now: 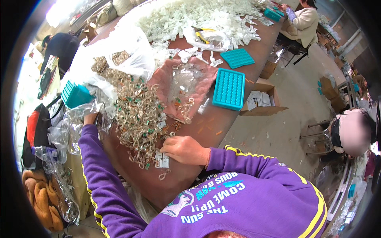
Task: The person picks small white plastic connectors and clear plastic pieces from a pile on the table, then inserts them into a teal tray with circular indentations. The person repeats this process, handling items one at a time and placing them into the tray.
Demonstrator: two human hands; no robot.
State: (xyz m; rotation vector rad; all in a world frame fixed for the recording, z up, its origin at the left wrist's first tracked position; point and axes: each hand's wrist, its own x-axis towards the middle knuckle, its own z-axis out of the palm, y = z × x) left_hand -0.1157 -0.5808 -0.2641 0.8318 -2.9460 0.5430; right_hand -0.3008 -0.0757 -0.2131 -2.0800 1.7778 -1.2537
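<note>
My right hand (pixel 186 150) rests low over the table with its fingers bent and pressed together. Whatever they pinch is too small to make out. Just beside the fingertips lie several small white plastic pieces (pixel 162 160), at the near edge of a heap of beige looped cords (pixel 139 115) with green and orange bits among them. At the left, my left hand (pixel 90 118) reaches into crumpled clear plastic (pixel 104 121), which hides its fingers. A teal ridged tray (pixel 75 95) stands tilted just beyond that hand.
A teal tray (pixel 229 89) and a flatter teal tray (pixel 237 58) lie on the brown table (pixel 210 139). Behind are a pink cloth (pixel 160 89), yellow-handled pliers (pixel 202 36) and a large pile of clear plastic pieces (pixel 170 20). A carton (pixel 274 95) stands right. Other people sit or bend nearby.
</note>
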